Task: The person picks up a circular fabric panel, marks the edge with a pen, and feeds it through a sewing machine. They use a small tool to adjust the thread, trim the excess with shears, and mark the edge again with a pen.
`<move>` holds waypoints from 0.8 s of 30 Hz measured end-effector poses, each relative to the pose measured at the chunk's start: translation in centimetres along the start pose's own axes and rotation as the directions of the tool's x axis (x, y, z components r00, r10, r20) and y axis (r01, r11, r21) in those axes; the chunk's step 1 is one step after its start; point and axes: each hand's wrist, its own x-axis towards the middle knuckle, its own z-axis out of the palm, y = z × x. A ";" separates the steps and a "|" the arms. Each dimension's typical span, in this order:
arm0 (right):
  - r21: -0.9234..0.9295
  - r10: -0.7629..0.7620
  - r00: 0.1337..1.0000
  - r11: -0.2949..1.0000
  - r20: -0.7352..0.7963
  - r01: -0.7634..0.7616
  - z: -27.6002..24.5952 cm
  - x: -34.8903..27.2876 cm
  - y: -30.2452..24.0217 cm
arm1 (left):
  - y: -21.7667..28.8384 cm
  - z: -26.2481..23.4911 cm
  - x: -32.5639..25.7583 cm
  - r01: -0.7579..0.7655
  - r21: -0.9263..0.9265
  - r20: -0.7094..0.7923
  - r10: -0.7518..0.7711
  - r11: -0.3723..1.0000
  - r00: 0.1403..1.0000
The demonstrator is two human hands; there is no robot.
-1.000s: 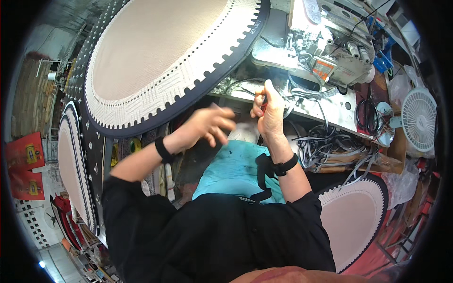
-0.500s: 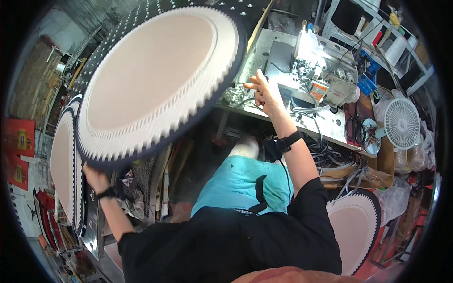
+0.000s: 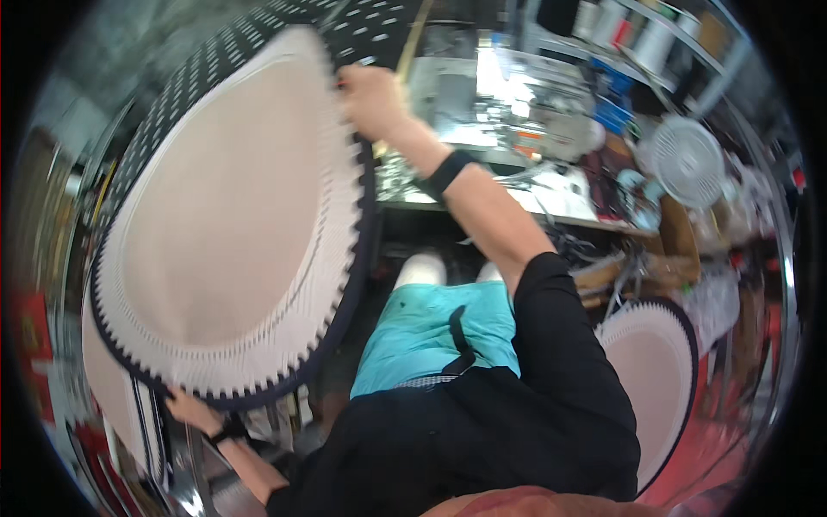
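A large oval mat [image 3: 220,207] with a beige middle, a pale ribbed band and a dark, toothed-looking border lies tilted at the left, partly over the dark studded table. My right hand [image 3: 372,103] is closed on its upper right edge, where the mat bends to a point. At the mat's lower edge my left hand [image 3: 191,411] grips the dark border, its thumb side showing. Motion smears both hands slightly. Beneath the held mat, more mats [image 3: 116,388] of the same kind hang at the far left, mostly covered.
A brightly lit sewing machine [image 3: 508,95] stands on a worktable ahead. To its right are a white fan [image 3: 687,162], a blue basket [image 3: 613,108] and a rack with thread cones [image 3: 659,43]. Another mat [image 3: 650,379] lies at the lower right. The studded black table [image 3: 215,56] fills the upper left.
My right hand has come left from near the sewing machine and taken hold of the mat's upper edge. The mat has turned and its far end now folds to a point. The view has shifted.
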 end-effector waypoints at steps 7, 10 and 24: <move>-0.282 -0.344 0.819 0.931 -0.459 0.233 -25.3 -11.6 -9.7 | 4.7 -3.4 -6.2 -0.542 -0.098 -0.291 0.497 0.835 0.818; -0.328 -0.129 0.612 0.918 -0.780 -0.224 -33.6 -22.2 -11.7 | 9.7 -0.7 -7.9 -0.639 -0.349 -0.427 0.491 0.685 0.760; 0.216 -0.377 -0.203 0.008 -0.904 -0.976 -43.4 -83.4 -35.6 | 29.6 -0.6 -53.7 0.402 -0.757 0.234 0.788 0.514 -0.569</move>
